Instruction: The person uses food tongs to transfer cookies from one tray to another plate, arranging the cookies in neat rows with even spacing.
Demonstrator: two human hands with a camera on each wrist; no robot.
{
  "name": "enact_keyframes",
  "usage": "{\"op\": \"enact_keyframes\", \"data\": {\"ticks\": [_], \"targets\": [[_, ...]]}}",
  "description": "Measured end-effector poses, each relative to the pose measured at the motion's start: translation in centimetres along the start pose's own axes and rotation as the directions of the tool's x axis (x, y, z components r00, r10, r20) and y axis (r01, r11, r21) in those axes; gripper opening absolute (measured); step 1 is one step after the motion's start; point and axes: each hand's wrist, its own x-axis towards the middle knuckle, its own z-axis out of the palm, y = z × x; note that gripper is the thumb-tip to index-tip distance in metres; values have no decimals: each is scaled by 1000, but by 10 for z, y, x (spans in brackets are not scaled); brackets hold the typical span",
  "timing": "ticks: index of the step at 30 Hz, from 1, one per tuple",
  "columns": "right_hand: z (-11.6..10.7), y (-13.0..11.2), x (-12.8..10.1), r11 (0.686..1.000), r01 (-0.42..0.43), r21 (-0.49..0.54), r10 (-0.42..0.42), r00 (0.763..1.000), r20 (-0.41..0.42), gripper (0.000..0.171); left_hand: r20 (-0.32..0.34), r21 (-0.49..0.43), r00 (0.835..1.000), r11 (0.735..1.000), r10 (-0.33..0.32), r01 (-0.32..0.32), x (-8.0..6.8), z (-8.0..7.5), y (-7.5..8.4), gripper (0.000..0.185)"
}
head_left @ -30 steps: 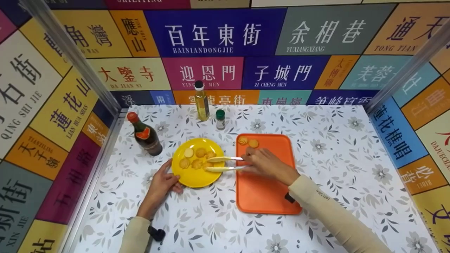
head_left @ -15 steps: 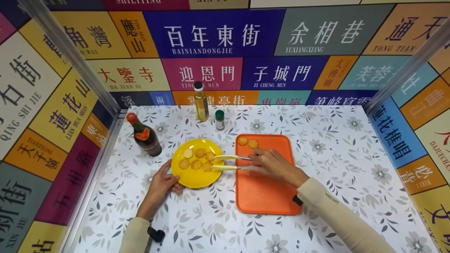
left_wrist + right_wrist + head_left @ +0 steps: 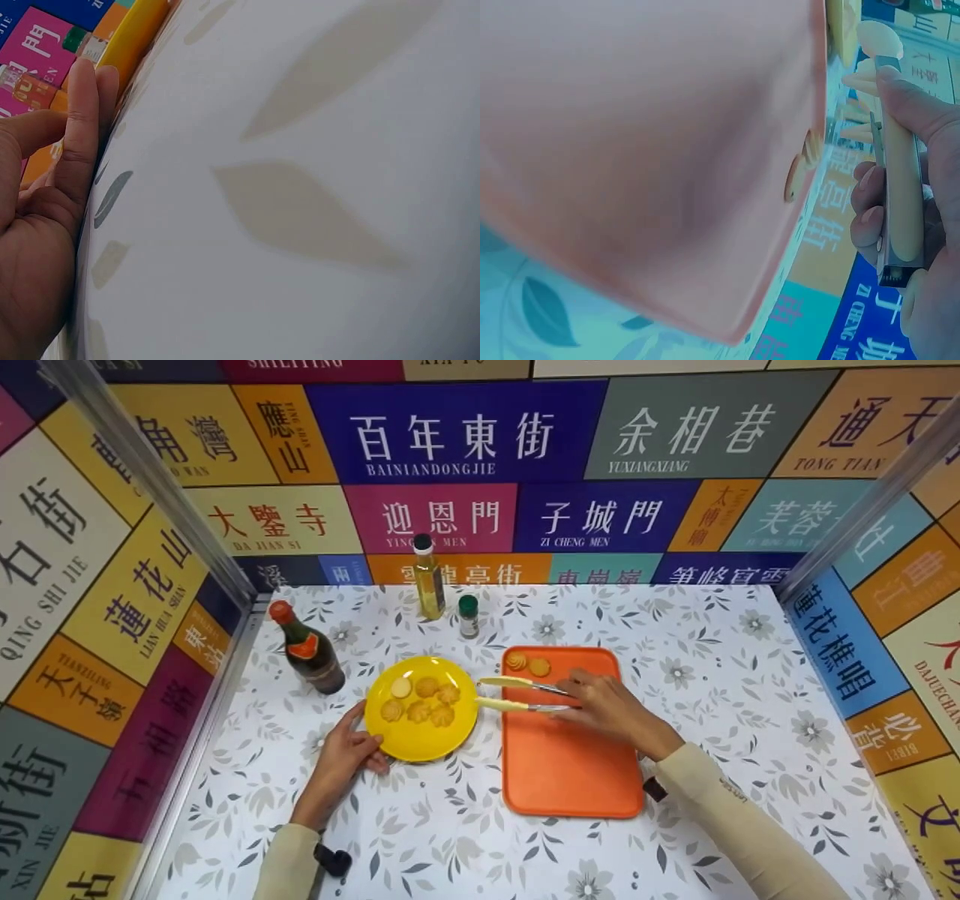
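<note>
My left hand [image 3: 346, 746] holds the left rim of a yellow plate [image 3: 420, 744], thumb on the edge. Several piped butter cookies [image 3: 442, 715] lie on this plate, one of them flat and paler. Tongs [image 3: 514, 683] with cream tips and metal arms are gripped in my right hand [image 3: 611, 705] above the orange tray [image 3: 570, 772]. The tips stand apart near the plate's right rim, with nothing between them. Two cookies [image 3: 539, 667] sit in the tray's far left corner. In the right wrist view, my thumb and curled fingers surround the tongs' handle [image 3: 904, 195].
A dark bottle with a red cap [image 3: 315, 660] stands left of the plate. Behind the plate are an oil bottle [image 3: 430, 589] and a small green-capped shaker [image 3: 469, 619]. Printed panels [image 3: 465, 435] enclose the floral-covered table [image 3: 720, 697] at the back and sides.
My right hand has drawn the tongs rightward, off the cookies and away from the plate to over the tray. My left hand has stayed at the plate's rim.
</note>
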Motion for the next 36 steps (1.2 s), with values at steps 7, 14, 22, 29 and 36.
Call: {"op": "enact_keyframes", "data": {"ticks": [7,14,22,29,36], "targets": [[-9,5,-11,990,-142,3,142,990,5,43,0,4,1000,1000,-9,9,0,-1,0,77],[-15,12,-20,969,-247,28,247,969,3,45,-2,32,1000,999,-14,14,1,-2,-1,77],[-19,21,-29,974,-223,25,224,974,-28,44,-15,29,999,999,-45,45,2,0,1,78],[-21,27,-32,955,-293,42,293,956,4,45,-13,16,1000,1000,-25,25,1,0,0,77],[-23,32,-33,936,-349,38,348,937,40,46,-27,38,999,999,-36,37,2,1,1,77]]}}
